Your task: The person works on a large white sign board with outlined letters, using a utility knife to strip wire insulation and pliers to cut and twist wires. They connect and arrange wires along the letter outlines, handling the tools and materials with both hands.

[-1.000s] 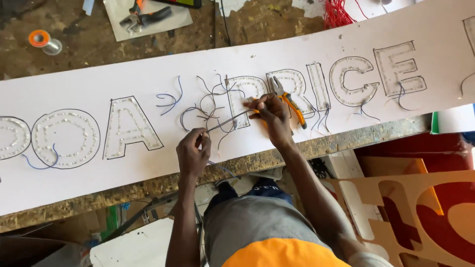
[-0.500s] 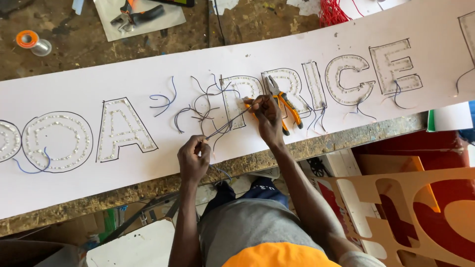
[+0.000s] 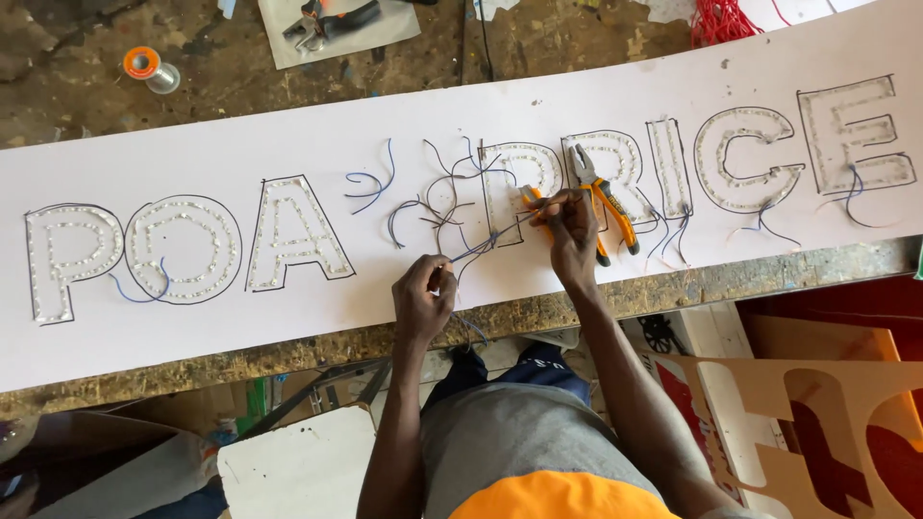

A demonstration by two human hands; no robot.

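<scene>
On the white signboard [image 3: 288, 317], thin blue-grey wires [image 3: 486, 245] stretch taut.

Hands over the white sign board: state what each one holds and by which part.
The left hand pinches the near end of a thin blue wire. The right hand grips its far end beside the orange-handled pliers.

Bare forearms; grey top with orange panel; dark blue trousers below.
</scene>
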